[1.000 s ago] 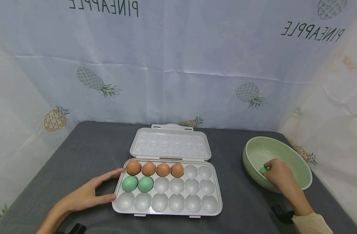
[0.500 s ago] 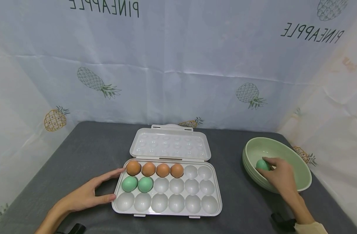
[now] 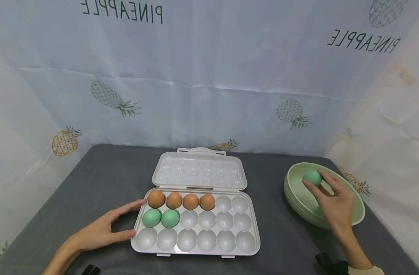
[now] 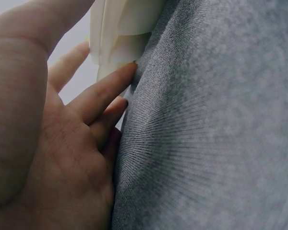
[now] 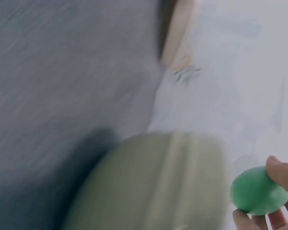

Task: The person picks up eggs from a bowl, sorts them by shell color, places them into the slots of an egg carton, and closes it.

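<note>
Over the stacked green bowls [image 3: 300, 206], my right hand [image 3: 338, 206] pinches a green egg [image 3: 312, 178] between thumb and fingers; the right wrist view shows this green egg [image 5: 260, 190] too. Part of another green thing [image 3: 318, 211] shows in the top bowl behind the hand. My left hand [image 3: 99, 231], fingers spread, touches the left edge of the white egg tray [image 3: 195, 247] with thumb and a fingertip. Four or so brown eggs [image 3: 191, 201] fill the back row's left cups; two green eggs [image 3: 170, 218] sit in the middle row's left cups.
The tray's lid [image 3: 199, 170] lies folded back behind it. A dark grey cloth [image 3: 106, 175] covers the table, and a pale curtain with pineapple prints [image 3: 230, 68] hangs behind. The bowls stand near the table's right edge.
My right hand has lifted the green egg from inside the top bowl to above it. The green thing in the bowl has come into sight. My left hand stays at the tray.
</note>
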### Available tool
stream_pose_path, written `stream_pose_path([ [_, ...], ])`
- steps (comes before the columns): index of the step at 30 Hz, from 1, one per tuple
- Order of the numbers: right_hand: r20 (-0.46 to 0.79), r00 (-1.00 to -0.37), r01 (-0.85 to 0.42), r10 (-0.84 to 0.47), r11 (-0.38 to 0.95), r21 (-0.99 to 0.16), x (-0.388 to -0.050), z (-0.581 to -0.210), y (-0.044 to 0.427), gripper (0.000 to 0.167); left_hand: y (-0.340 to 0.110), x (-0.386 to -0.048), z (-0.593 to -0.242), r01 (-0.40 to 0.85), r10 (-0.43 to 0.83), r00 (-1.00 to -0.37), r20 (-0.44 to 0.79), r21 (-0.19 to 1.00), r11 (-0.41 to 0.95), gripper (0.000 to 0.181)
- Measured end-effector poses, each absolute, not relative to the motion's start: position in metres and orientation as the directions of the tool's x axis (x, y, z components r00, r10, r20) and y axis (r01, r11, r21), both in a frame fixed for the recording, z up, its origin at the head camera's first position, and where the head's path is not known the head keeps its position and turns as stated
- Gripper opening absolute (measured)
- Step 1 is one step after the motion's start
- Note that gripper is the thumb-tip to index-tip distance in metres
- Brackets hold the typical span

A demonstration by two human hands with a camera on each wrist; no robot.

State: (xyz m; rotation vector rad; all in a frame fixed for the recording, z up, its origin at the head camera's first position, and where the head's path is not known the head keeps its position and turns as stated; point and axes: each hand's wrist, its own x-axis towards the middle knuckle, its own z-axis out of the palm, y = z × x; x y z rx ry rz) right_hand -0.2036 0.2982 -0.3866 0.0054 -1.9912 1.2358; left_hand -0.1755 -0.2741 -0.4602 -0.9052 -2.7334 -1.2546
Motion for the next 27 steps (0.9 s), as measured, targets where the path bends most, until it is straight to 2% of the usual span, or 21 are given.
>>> stream_pose_path([
  [5, 0.651, -0.696, -0.484, 0.304, 0.47, -0.738, -0.199, -0.372, 0.274, 0.047, -0.274, -0.175, -0.46, 0.5, 0.495, -0.837, 0.233, 0.692, 0.52, 0.071],
  [10, 0.652, -0.731, -0.546, 0.203, 0.4, -0.736, -0.195, -0.368, 0.247, 0.048, -0.274, -0.174, -0.46, 0.491, 0.493, -0.841, 0.223, 0.697, 0.522, 0.07],
  [13, 0.611, -0.771, -0.536, 0.179, 0.337, -0.774, -0.194, -0.37, 0.23, 0.053, -0.274, -0.175, -0.46, 0.495, 0.498, -0.837, 0.225, 0.698, 0.517, 0.071],
  [18, 0.562, -0.819, -0.51, 0.114, 0.303, -0.805, -0.193, -0.376, 0.198, 0.051, -0.275, -0.175, -0.461, 0.496, 0.498, -0.837, 0.226, 0.698, 0.517, 0.071],
  [27, 0.559, -0.825, -0.561, -0.08, 0.225, -0.796, -0.192, -0.394, 0.142, 0.05, -0.275, -0.176, -0.462, 0.51, 0.507, -0.828, 0.241, 0.701, 0.499, 0.071],
])
